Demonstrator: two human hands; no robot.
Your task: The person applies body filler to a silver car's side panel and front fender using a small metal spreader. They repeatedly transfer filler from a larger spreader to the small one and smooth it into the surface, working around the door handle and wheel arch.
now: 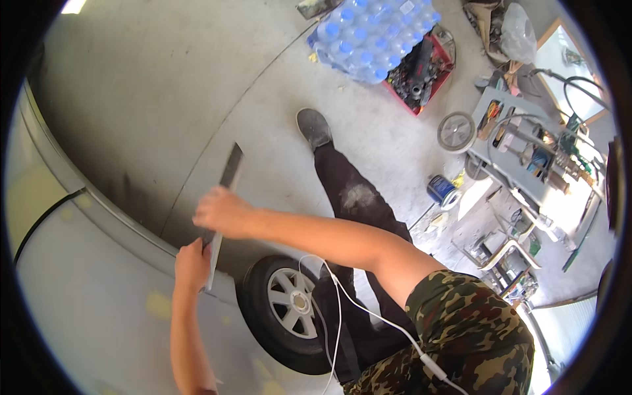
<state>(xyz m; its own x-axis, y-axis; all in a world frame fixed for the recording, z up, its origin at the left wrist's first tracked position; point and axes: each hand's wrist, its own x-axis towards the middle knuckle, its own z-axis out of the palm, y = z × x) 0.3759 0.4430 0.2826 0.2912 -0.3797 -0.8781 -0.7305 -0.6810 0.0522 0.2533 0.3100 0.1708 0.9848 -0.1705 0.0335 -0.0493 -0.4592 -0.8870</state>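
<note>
Both my hands are closed on a long, narrow, flat board (231,167), dark on its face with a pale edge. My right hand (226,212) wraps over its middle. Closer to me, my left hand (191,264) grips the lower part, thumb laid along it. The board slants along the lower side of a pale grey car body (118,270), which carries yellowish patches (158,305). Whether the board touches the panel I cannot tell. Beside the board's near end is a car wheel (289,304) with a silver spoked rim.
White cables (340,309) hang in front of my legs. On the concrete floor stand shrink-wrapped water bottles (372,36), a red crate (440,60) of tools and a blue can (442,189). A wheeled grey tool cart (526,141) is at the right.
</note>
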